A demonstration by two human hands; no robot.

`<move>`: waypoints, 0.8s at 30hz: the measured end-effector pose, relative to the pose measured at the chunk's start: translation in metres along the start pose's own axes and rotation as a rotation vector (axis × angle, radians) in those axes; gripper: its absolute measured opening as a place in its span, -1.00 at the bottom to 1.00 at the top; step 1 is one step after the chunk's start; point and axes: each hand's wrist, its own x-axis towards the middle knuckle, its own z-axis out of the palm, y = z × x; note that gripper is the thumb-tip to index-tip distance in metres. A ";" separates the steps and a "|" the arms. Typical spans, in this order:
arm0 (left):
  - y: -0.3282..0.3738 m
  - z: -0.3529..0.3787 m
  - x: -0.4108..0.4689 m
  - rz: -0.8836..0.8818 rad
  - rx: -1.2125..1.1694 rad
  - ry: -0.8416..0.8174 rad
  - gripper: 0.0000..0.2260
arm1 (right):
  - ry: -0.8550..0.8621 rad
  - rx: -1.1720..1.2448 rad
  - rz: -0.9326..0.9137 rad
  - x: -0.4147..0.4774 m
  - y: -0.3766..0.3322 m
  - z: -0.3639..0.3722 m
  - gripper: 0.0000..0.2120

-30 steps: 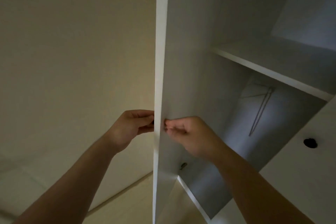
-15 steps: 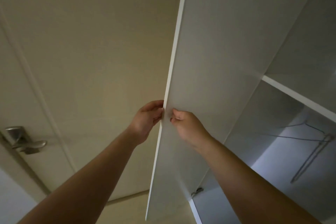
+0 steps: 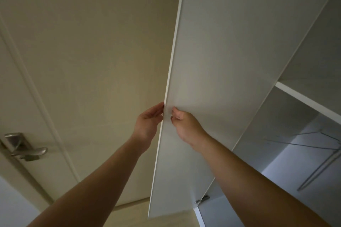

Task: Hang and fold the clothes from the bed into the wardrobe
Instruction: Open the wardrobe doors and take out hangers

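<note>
The white wardrobe door (image 3: 221,64) stands swung open, its thin edge toward me. My left hand (image 3: 148,122) lies against the outer side of that edge with fairly straight fingers. My right hand (image 3: 186,126) is on the inner face, its fingers curled with the tips at the door's edge. To the right the wardrobe interior (image 3: 287,134) shows a white shelf (image 3: 306,101) and, below it, a thin wire hanger (image 3: 302,145). No clothes and no bed are in view.
A cream room door (image 3: 77,61) with a metal lever handle (image 3: 25,146) fills the left. A hinge (image 3: 202,200) sits at the wardrobe door's lower corner. Pale floor (image 3: 132,214) shows at the bottom.
The wardrobe door has swung further open to the left with both hands on its edge. My view turned left, bringing the room door handle in.
</note>
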 end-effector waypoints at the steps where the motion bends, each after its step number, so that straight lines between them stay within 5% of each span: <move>1: 0.000 0.002 -0.002 0.048 0.067 0.042 -0.59 | -0.006 0.017 0.001 0.000 0.001 -0.001 -0.52; 4: -0.002 0.013 -0.014 0.265 0.279 0.196 -0.69 | 0.007 0.085 0.001 -0.010 0.006 -0.008 -0.53; 7: -0.002 0.033 -0.027 0.422 0.228 0.174 -0.79 | 0.100 0.184 0.013 -0.031 0.021 -0.022 -0.55; 12: -0.017 0.100 -0.038 0.298 0.126 -0.195 -0.85 | 0.449 0.299 0.112 -0.094 0.066 -0.065 -0.75; 17: -0.063 0.186 -0.062 0.138 0.108 -0.536 -0.66 | 0.924 0.286 0.286 -0.170 0.107 -0.109 -0.92; 24: -0.105 0.301 -0.131 -0.010 0.068 -0.953 -0.85 | 1.390 0.143 0.391 -0.275 0.131 -0.154 -0.87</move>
